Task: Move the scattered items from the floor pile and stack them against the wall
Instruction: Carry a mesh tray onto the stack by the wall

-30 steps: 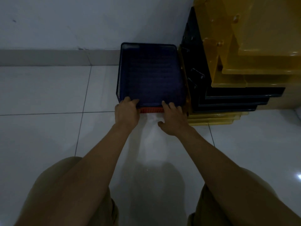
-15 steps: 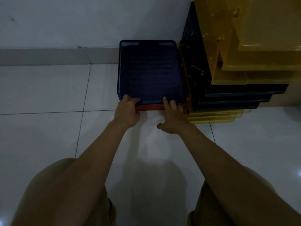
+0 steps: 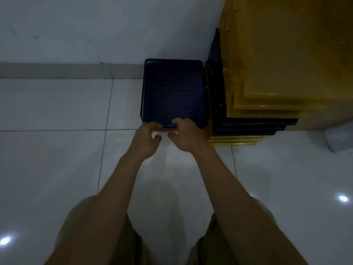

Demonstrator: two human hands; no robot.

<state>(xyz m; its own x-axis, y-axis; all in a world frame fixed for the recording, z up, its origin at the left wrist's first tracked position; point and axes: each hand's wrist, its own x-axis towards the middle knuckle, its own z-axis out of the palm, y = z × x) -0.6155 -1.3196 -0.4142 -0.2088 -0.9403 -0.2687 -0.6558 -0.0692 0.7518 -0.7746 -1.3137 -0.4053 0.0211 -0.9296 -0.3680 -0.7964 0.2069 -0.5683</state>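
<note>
Both hands have drawn together since a second ago, from the two near corners of the dark blue tray (image 3: 174, 90) to the middle of its near edge. That tray lies flat on top of a low stack on the floor, its far edge at the grey skirting (image 3: 57, 70) of the white wall (image 3: 95, 25); a thin strip of a red-orange tray (image 3: 168, 129) shows beneath its near rim, between the hands, and a small white piece (image 3: 155, 133) shows just under that, though what it is cannot be told. The left hand (image 3: 146, 139) has its fingers curled at the near edge of the stack, gripping there, thumb side toward the white piece. The right hand (image 3: 186, 135) curls its fingers over the blue tray's near rim and holds it. Just to the right, touching or nearly touching the blue tray, stands a taller stack of yellow trays (image 3: 286, 64) with black trays (image 3: 248, 127) layered between them, also against the wall. A pale, blurred object (image 3: 339, 138) sits on the floor tiles (image 3: 47, 159) to the right of that stack. Bare forearms and khaki-clad knees (image 3: 91, 226) fill the bottom of the view.
</note>
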